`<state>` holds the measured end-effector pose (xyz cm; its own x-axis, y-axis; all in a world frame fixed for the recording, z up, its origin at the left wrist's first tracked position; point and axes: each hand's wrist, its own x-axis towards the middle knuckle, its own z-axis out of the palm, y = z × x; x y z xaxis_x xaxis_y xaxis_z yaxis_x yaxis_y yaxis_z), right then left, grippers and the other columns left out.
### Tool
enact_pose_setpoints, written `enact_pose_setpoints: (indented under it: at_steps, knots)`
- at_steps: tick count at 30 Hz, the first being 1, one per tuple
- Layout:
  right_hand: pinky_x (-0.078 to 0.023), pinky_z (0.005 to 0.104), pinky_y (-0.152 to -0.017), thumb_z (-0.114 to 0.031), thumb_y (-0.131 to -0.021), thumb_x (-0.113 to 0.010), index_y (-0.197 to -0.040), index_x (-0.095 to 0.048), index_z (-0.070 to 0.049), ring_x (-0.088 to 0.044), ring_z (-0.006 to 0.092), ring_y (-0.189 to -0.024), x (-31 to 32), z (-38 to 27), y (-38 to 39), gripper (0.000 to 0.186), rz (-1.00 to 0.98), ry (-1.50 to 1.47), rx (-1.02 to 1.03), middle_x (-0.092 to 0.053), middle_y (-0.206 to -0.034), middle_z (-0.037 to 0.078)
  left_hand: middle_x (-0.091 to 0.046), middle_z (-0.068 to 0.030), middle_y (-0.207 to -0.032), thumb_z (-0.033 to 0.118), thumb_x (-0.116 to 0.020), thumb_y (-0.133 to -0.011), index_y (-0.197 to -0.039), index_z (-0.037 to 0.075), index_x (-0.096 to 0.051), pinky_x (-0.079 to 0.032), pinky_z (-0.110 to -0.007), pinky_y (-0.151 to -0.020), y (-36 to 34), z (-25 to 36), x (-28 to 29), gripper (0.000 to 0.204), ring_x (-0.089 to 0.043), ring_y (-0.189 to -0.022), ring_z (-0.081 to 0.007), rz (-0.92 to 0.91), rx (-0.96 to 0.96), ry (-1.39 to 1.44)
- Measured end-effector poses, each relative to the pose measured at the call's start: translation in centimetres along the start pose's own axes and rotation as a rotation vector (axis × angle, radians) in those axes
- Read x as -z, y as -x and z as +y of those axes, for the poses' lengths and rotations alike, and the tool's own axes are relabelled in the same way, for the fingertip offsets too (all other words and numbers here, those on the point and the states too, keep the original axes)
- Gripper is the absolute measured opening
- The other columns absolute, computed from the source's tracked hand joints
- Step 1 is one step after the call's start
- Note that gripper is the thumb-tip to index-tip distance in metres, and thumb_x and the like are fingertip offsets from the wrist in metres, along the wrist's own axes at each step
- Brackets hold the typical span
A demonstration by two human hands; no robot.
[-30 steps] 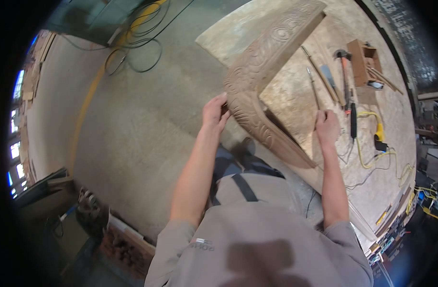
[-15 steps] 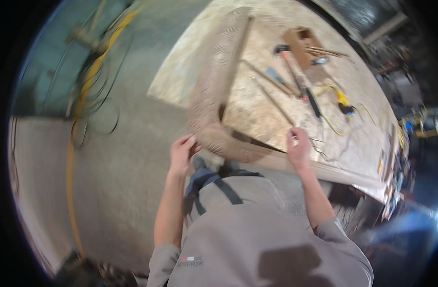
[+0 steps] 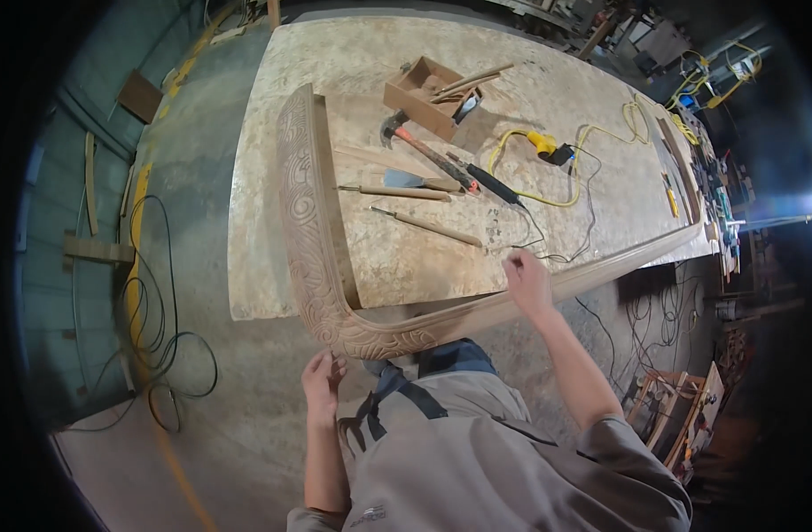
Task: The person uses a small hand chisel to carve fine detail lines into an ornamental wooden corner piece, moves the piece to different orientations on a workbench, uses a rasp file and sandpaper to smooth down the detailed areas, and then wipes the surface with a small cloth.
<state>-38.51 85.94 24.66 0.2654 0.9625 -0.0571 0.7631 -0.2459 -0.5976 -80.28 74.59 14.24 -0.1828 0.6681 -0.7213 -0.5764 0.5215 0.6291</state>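
Observation:
The carved wooden frame (image 3: 300, 204) forms a bent L along the pale worktable's (image 3: 264, 75) left and near edges. At its lower left corner, my left hand (image 3: 322, 381) has curled fingertips against or just below the edge; their grip is unclear. My right hand (image 3: 530, 285) is closed above the near rail, contents unclear. Beyond it lie a slim gouge (image 3: 433, 228), another gouge (image 3: 397, 193), a blue-bladed scraper (image 3: 402, 179), a hammer (image 3: 424, 151) with red on its handle and a black corded tool (image 3: 495, 184).
A wooden box (image 3: 428, 97) holding sticks stands at the back. A yellow plug connector (image 3: 543, 144) and cord cross the table's right side. Black cables (image 3: 171, 346) coil on the left floor; a wooden crate (image 3: 672, 412) and cluttered tools sit at the right.
The view has swung, showing more table and frame. My right hand has come away from the gouge handle, which lies on the table. My left hand stays by the frame's corner.

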Motion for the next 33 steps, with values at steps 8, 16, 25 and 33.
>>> enact_pose_setpoints:
  at_steps: [8,16,25,33]
  knots:
    - [-0.046,0.0528,-0.093,-0.027,-0.091,-0.065,-0.114,-0.063,0.000,-0.059,0.0430,-0.105,-3.0,2.8,-19.2,0.037,0.005,0.520,0.301,-0.065,-0.109,0.024,-0.067,-0.0070,-0.092,0.008,-0.065,-0.095,-0.120,-0.004,-0.064,-0.055,-0.029,-0.069,4.1,1.6,1.1,0.028,-0.067,-0.080,-0.0162,0.432,-0.136,-0.026]
    - [-0.046,0.0519,-0.089,-0.027,-0.093,-0.065,-0.112,-0.062,-0.002,-0.060,0.0427,-0.104,-3.7,5.3,-20.7,0.032,-0.017,0.607,0.435,-0.065,-0.108,0.023,-0.067,-0.0091,-0.093,0.006,-0.063,-0.096,-0.116,-0.004,-0.065,-0.056,-0.029,-0.070,13.7,-6.6,-1.0,0.023,-0.068,-0.081,-0.0177,0.787,-0.152,0.152]
    - [-0.048,0.0253,-0.060,-0.011,-0.093,-0.070,-0.115,-0.060,0.000,-0.061,0.0092,-0.066,3.0,-5.0,-9.1,0.027,-0.264,-0.153,0.323,-0.065,-0.081,0.005,-0.067,-0.0083,-0.094,0.008,-0.064,-0.095,-0.116,-0.004,-0.064,-0.055,-0.026,-0.070,13.5,-2.4,-11.6,0.023,-0.066,-0.082,-0.0143,0.463,-0.220,0.037]
    - [-0.054,0.0353,-0.078,-0.009,-0.085,-0.075,-0.115,-0.063,-0.001,-0.069,0.0268,-0.085,4.1,-7.6,0.0,0.033,-0.264,-0.169,0.485,-0.069,-0.094,0.016,-0.070,-0.0062,-0.101,0.008,-0.067,-0.094,-0.117,-0.002,-0.067,-0.053,-0.026,-0.078,11.1,3.2,-19.7,0.025,-0.066,-0.085,-0.0120,-0.212,-0.306,-0.005]
